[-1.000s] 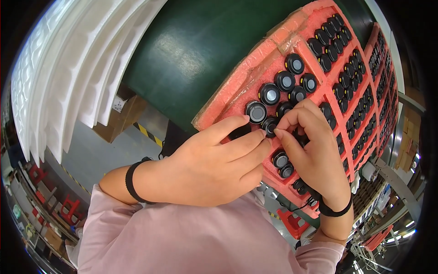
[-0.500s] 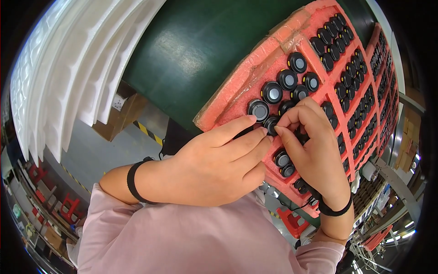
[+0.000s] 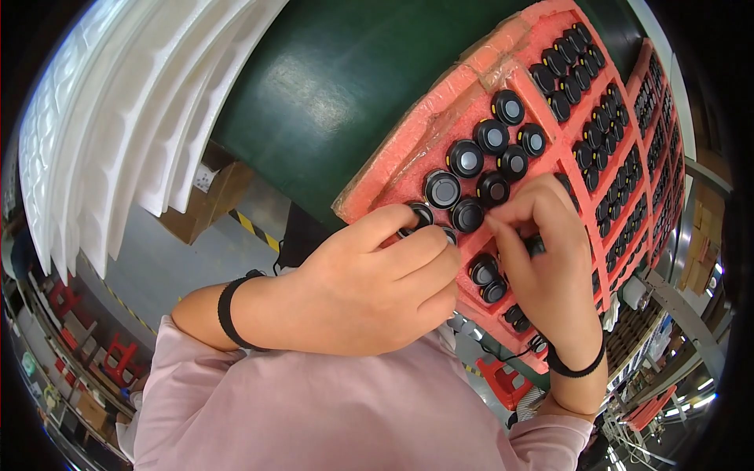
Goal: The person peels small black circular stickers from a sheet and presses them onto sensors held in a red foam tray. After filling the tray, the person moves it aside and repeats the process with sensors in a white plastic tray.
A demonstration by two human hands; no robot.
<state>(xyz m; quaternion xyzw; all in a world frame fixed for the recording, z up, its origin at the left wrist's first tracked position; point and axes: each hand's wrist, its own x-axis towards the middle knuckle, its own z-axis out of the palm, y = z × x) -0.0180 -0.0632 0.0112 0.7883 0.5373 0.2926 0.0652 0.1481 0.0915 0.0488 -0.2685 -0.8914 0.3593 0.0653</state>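
Observation:
A pink foam tray (image 3: 395, 189) holds black round parts with grey centre discs, some with a small yellow mark on the side. At its near left corner my left hand (image 3: 369, 286) has its fingers curled around a black round part (image 3: 422, 214), half covered by the index finger. Another such part shows just beyond the fingertips. My right hand (image 3: 546, 255) has thumb and fingers drawn together beside a black round part (image 3: 467, 213) in the same compartment. Whatever lies between its fingertips is hidden. Two more black parts (image 3: 484, 271) sit between the hands.
The tray's other compartments hold several more rows of black parts (image 3: 567, 59). A green tabletop (image 3: 314, 94) extends to the left of the tray. White moulded sheets (image 3: 133, 110) stand at the far left, above a cardboard box (image 3: 216, 200). A red stool (image 3: 503, 381) is below the tray.
My right hand has shifted slightly right, away from the black part near my left fingertips, uncovering it. My left index finger has curled back, exposing the part at the near corner.

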